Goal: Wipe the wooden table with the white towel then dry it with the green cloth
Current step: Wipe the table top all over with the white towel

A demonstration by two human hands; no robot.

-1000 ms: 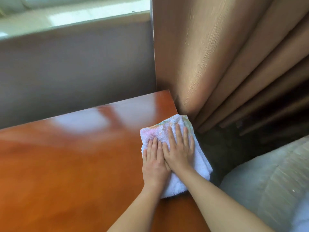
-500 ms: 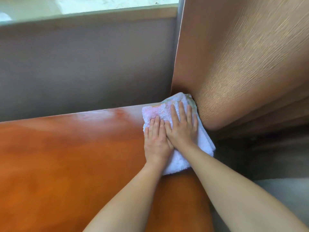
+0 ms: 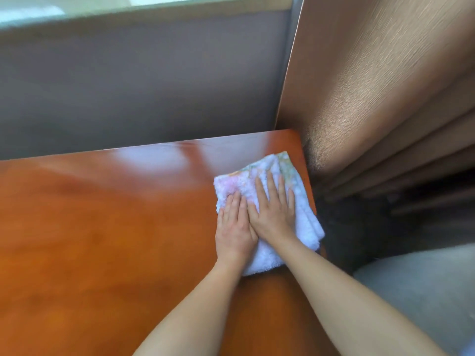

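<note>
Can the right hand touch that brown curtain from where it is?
Probably yes. The right hand lies flat on the white towel at the table's right edge, and nothing stands between it and the curtain.

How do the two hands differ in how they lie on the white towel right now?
The left hand sits nearer the person, at the white towel's left edge; the right hand reaches farther, over the towel's middle. The right overlaps the left's inner edge. Both lie flat, fingers straight, pressing the towel onto the wooden table.
</note>
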